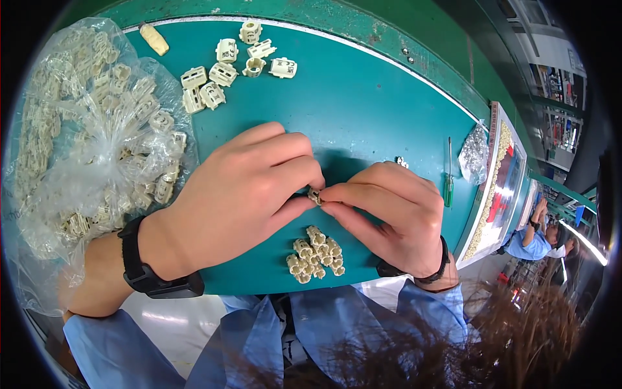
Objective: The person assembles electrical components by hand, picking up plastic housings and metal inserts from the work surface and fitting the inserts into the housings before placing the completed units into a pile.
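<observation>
Over the middle of the green table mat, my left hand [249,188] and my right hand [392,214] meet fingertip to fingertip. Both are closed in a pinch on one small cream plastic part [315,196], mostly covered by the fingers. Just below it, close to the front edge, lies a cluster of similar small cream plastic parts [315,254]. Several larger cream plastic housings [223,73] with slots and dark printing are scattered beyond my left hand. A few tiny metallic pieces [402,162] rest behind my right hand.
A clear plastic bag [97,149] full of cream housings fills the left side. At the right lie a green-handled screwdriver [448,185], a small bag of metal pieces [474,155] and a white-framed board [495,188]. A beige stub [154,39] sits far left. Another person [534,243] appears far right.
</observation>
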Motion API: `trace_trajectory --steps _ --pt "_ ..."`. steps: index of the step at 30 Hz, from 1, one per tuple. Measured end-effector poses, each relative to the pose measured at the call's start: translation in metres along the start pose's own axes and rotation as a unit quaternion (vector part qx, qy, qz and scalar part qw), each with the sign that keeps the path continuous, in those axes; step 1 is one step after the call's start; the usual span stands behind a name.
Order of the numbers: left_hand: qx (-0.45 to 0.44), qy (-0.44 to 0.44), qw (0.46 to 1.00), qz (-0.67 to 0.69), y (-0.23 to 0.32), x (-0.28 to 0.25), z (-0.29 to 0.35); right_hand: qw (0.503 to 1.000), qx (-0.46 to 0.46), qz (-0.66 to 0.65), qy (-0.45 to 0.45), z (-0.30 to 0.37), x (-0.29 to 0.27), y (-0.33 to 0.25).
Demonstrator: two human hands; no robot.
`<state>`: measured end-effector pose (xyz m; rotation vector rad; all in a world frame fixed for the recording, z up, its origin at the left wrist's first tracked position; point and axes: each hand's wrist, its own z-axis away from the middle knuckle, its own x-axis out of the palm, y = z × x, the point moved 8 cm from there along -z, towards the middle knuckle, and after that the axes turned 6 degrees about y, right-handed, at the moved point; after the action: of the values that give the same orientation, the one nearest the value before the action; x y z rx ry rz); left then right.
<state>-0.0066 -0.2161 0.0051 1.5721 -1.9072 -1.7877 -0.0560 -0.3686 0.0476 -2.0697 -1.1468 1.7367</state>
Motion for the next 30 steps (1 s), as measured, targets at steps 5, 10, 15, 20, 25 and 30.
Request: trace_trajectory --steps 5,10,15,20,25,30 --pt "0.000 -0.005 1.000 -0.001 0.0010 -0.0003 0.0003 1.000 0.015 0.001 -0.008 0.0015 0.0010 0.0005" --pt "0.002 -0.001 1.000 0.006 0.0023 -0.0014 -0.0002 1.000 0.023 0.002 -0.010 0.0034 0.0012 0.0005" --pt "-0.005 -0.007 1.000 0.008 0.0022 -0.0015 0.0001 1.000 0.025 -0.001 -0.013 0.0050 0.0020 0.0014" --pt "-0.008 -0.012 1.000 0.004 0.0014 -0.0012 0.0010 1.000 0.028 0.002 -0.008 0.0024 -0.0024 0.0016" --pt "-0.008 -0.021 1.000 -0.006 0.0015 -0.0013 0.0005 1.000 0.015 -0.005 -0.003 0.0058 -0.0002 0.0051" --pt "-0.013 -0.028 0.999 -0.012 0.0042 0.0017 -0.0040 1.000 -0.015 0.011 -0.007 0.0063 0.0003 0.0051"
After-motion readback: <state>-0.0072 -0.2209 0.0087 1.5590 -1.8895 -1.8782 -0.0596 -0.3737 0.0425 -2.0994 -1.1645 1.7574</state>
